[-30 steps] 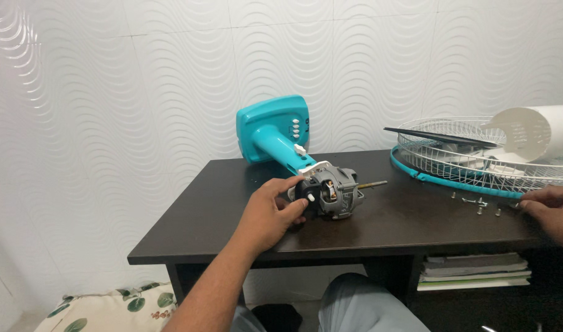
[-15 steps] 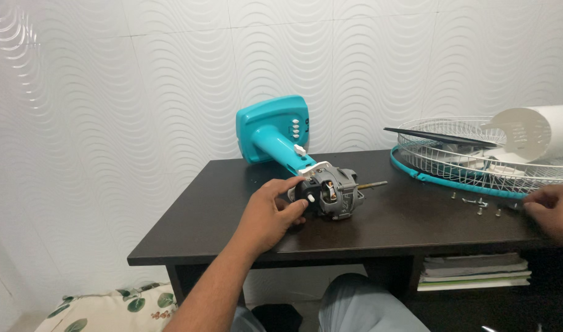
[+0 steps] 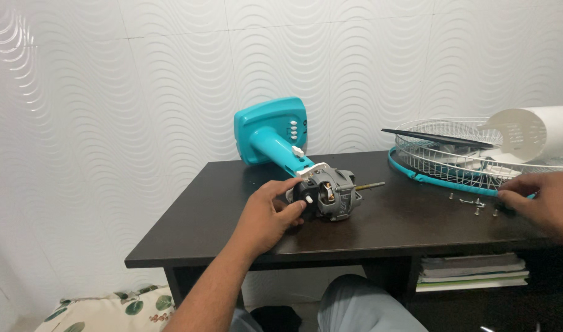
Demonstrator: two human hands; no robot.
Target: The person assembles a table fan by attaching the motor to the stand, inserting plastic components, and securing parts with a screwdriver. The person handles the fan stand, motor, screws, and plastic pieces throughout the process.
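A grey fan motor [image 3: 332, 193] is seen lying on its side on the dark table [image 3: 392, 224], near the middle of its top. Its metal housing is bare, with copper windings showing through a gap, and a thin shaft [image 3: 369, 185] sticks out on the side away from the left hand. A teal stand [image 3: 272, 136] with white buttons is joined to the motor and reaches back towards the wall. The motor's rear end is gripped by the left hand [image 3: 270, 214], fingers curled about it, thumb by a white knob. To the motor's right, small screws [image 3: 478, 203] are touched by the right hand [image 3: 536, 200], fingertips pinched low; whether 1 is held cannot be told. Behind the screws lie a wire fan guard [image 3: 453, 157] and a white cover [image 3: 527, 132].
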